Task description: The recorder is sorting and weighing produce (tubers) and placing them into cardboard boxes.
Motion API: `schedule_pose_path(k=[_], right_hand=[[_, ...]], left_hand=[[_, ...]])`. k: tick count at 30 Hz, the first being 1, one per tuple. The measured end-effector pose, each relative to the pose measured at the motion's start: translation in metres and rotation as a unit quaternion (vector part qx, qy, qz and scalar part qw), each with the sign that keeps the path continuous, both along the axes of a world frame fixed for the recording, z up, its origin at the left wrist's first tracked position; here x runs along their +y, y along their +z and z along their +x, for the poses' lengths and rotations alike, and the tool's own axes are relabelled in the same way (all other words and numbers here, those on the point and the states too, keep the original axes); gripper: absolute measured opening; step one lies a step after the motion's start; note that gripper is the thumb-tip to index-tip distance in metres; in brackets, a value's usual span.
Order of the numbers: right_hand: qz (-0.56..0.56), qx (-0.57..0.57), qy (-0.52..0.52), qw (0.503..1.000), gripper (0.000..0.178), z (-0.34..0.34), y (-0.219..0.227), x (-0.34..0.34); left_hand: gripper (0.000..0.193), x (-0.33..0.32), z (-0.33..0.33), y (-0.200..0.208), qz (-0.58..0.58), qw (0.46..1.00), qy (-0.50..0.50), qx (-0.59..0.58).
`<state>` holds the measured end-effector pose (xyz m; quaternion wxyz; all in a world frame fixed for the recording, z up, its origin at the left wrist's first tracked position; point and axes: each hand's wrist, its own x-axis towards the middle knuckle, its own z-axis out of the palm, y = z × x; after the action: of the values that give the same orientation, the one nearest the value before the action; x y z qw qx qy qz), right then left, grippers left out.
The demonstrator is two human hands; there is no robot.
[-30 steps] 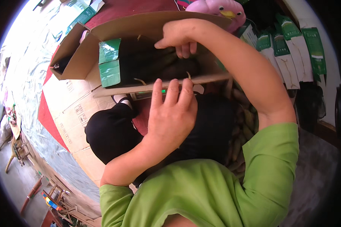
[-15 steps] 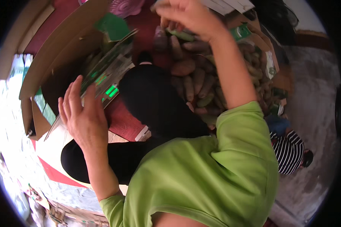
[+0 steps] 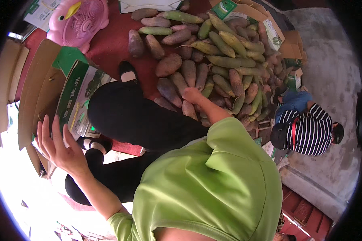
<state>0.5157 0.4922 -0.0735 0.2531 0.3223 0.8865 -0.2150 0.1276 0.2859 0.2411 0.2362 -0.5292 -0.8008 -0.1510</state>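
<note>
My left hand (image 3: 64, 154) is raised with its fingers spread, holding nothing, in front of an open cardboard box (image 3: 38, 86) with a green printed flap. On my right, my right hand (image 3: 193, 95) reaches down into a large pile of long, thick root vegetables (image 3: 225, 62), some green and some purplish brown. Its fingers are curled closed among the purplish ones; whether they grip one is hidden. A purplish root (image 3: 189, 110) lies right beside that hand. A green-lit display (image 3: 93, 129) shows partly behind my knee, near the box.
A pink animal-shaped fan (image 3: 82, 24) stands at the far left on the red floor (image 3: 112, 36). More cardboard boxes (image 3: 291, 44) edge the pile at the right. A person in a striped top (image 3: 309, 128) bends at the far right. My black-trousered legs (image 3: 136, 116) lie between box and pile.
My right hand has come down from the far edge of the pile into its nearer part. My left hand has shifted slightly left and stays open. The view has swung, showing more of the pile and fan.
</note>
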Motion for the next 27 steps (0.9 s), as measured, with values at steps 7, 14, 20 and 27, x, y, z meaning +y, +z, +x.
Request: schedule_pose_path(k=[7,14,20,27], right_hand=[[0.142,0.12,-0.458,0.869,0.032,0.07,0.033,0.06],[0.341,0.135,-0.565,0.739,0.049,0.111,0.079,0.129],[0.157,0.297,-0.632,0.698,0.062,0.253,0.021,0.185],[-0.02,0.317,-0.76,0.567,0.062,0.195,0.052,0.185]], left_hand=[[0.023,0.007,-0.005,-0.008,0.013,1.0,-0.015,0.022],[0.024,0.004,-0.004,-0.009,-0.009,1.0,-0.015,0.023],[0.029,0.019,0.007,-0.024,-0.022,0.996,-0.016,-0.081],[0.029,0.018,0.014,-0.007,-0.062,0.995,0.003,-0.077]])
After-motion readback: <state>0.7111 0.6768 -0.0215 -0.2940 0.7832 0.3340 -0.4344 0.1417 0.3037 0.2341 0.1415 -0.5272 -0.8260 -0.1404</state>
